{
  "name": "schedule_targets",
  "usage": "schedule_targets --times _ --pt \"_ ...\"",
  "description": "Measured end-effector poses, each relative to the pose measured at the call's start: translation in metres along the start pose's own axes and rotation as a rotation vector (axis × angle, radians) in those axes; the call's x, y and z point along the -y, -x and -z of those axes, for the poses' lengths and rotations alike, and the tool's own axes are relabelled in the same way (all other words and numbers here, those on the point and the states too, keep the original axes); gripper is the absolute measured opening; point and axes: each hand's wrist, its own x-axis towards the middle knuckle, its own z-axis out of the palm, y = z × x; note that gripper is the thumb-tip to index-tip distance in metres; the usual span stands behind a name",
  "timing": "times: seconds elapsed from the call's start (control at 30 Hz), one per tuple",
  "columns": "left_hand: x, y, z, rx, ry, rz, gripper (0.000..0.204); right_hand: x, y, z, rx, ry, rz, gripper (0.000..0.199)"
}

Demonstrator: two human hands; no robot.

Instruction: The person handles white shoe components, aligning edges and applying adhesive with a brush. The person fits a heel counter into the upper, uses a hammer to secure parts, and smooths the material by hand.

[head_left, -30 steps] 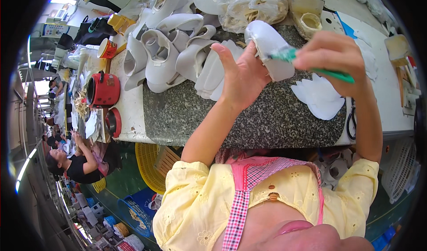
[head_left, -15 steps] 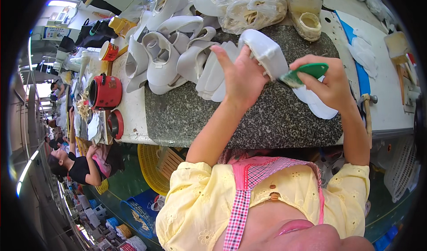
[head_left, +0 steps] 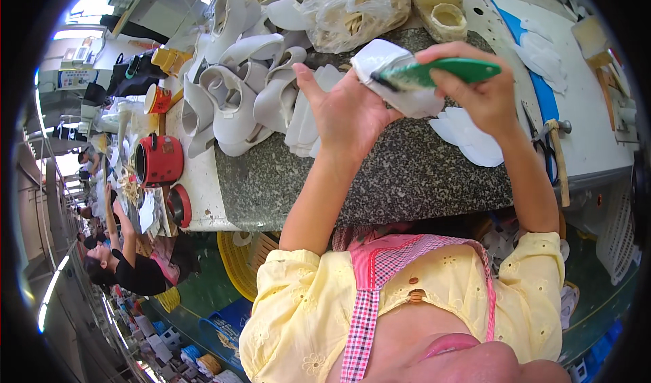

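Observation:
Over the dark speckled slab point(head_left: 285, 186), my left hand point(head_left: 346, 122) supports a white shoe upper point(head_left: 415, 103). Its thumb sticks out, while the other fingers are partly hidden behind the piece. A brush with a green handle point(head_left: 468, 69) is gripped in my right hand point(head_left: 478, 98), and its dark tip is at the rim of the upper. Below the right hand lie flat white shoe-shaped pieces point(head_left: 469, 139). A stack of similar pale pieces point(head_left: 302, 125) rests left of my left hand, beside a heap of white shoe uppers point(head_left: 236, 115).
A plastic bag point(head_left: 359, 16) and a crusted pot point(head_left: 449, 22) stand at the back. To the right lie scissors point(head_left: 539, 135), a hammer point(head_left: 559, 159) and a blue strip point(head_left: 525, 50). A red pot point(head_left: 159, 160) is at the left. Another person point(head_left: 129, 261) works farther left.
The brush has swung left, from the upper's lower right corner to its top rim. The upper has turned in my left hand. The whole view has shifted slightly.

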Motion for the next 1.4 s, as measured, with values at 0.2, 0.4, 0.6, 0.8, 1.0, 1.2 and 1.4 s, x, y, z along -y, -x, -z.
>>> schedule_targets --times 0.2,0.4,0.6,0.8,1.0,1.2,1.4 --pt "-0.005 0.002 0.003 -0.101 -0.118 -0.054 0.109 0.002 0.019 0.022 0.000 -0.163 -0.107 0.013" --pt "-0.002 0.002 0.008 -0.076 -0.133 -0.014 0.109 -0.006 0.005 0.023 0.288 0.224 0.284 0.017" --pt "-0.001 0.005 0.001 -0.099 -0.130 -0.016 0.111 0.005 0.011 0.041 0.161 -0.064 0.208 0.014" --pt "0.002 0.010 -0.012 -0.037 -0.184 0.025 0.113 -0.011 -0.019 0.048 0.173 0.221 0.212 0.016" --pt "-0.002 0.018 -0.007 -0.037 -0.266 0.094 0.113 0.021 -0.036 0.034 0.449 0.059 0.313 0.017" --pt "0.001 0.022 -0.020 -0.086 -0.391 0.038 0.120 0.023 -0.042 0.079 0.427 0.092 0.228 0.015" --pt "-0.007 0.032 -0.007 -0.107 -0.216 0.040 0.118 0.004 -0.066 0.070 0.587 0.235 0.181 0.009"
